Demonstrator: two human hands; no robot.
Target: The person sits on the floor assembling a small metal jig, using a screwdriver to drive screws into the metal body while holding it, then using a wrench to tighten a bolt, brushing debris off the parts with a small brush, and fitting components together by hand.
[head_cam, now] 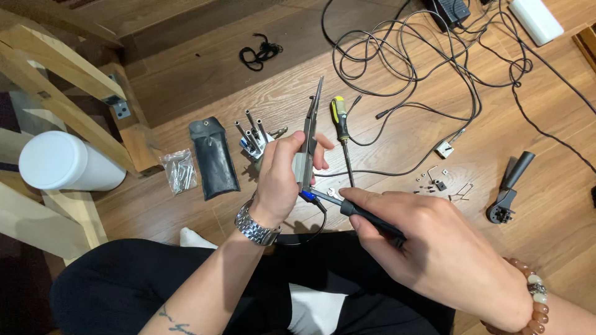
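Fingers (297,144) of left hand (282,180) grip grey part (303,166), right hand (434,248) grips black tool (372,220)

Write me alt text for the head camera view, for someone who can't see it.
Seen from above, a seated person's left hand holds a slim grey metal part upright while the right hand puts a black-handled tool to its lower end. On the wooden floor around them lie a yellow-handled screwdriver, tangled black cables, a black pouch and small screws.

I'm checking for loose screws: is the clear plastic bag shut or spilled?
Cannot tell if shut; the clear plastic bag lies flat, its screws inside, none beside it.
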